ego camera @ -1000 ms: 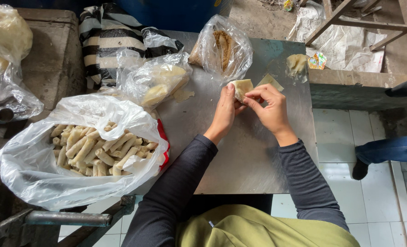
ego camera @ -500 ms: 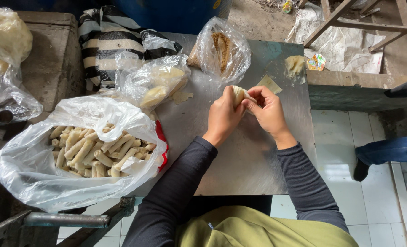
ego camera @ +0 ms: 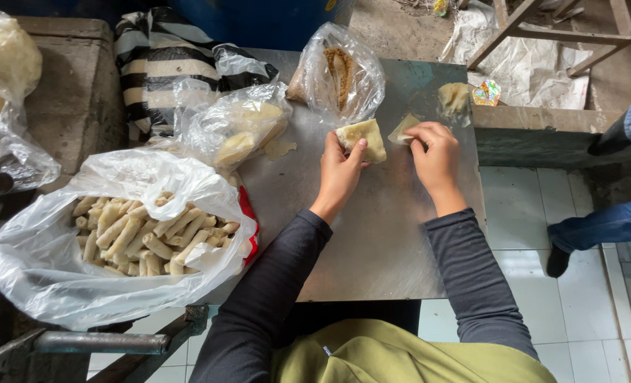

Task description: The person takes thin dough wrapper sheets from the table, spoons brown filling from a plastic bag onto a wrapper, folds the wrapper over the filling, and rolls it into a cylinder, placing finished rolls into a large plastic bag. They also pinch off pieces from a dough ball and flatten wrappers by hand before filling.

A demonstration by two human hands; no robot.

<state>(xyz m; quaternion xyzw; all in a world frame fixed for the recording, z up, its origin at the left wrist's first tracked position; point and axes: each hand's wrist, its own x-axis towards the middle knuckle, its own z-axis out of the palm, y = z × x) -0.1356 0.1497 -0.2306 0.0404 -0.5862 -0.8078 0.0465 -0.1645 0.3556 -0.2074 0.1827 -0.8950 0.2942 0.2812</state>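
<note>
Step in hand, as judged: a folded wrapper point(ego camera: 362, 138) is being held at the far middle of the steel desk point(ego camera: 372, 241) while a second sheet is being taken up.

- Left hand point(ego camera: 340, 170): fingers are being closed on the folded wrapper, thumb on its near edge, the other fingers behind it. It is pale yellow, roughly triangular, and is being kept just above the desk, or possibly touching it; which one cannot be told.
- Right hand point(ego camera: 434, 152): fingertips are being pressed onto a thin loose sheet point(ego camera: 403, 128) just right of the folded piece. The pinch looks shut on the sheet's edge, though the contact is partly hidden by the knuckles.
- The two pieces are being kept just beside each other, seemingly apart.

To be done well, in my judgement: the folded piece is best gripped lightly so it is not being torn or squeezed open; the sheet is best peeled from one corner, low and flat.

Around it: a dough lump point(ego camera: 454, 98) lying beyond the right hand; a clear bag of filling point(ego camera: 340, 74) beyond the left; a bag of wrappers point(ego camera: 234, 131) to the left; a big bag of finished rolls point(ego camera: 145, 230) at the near-left corner. Another person's leg in jeans point(ego camera: 613, 223) is standing on the tiled floor at right.
</note>
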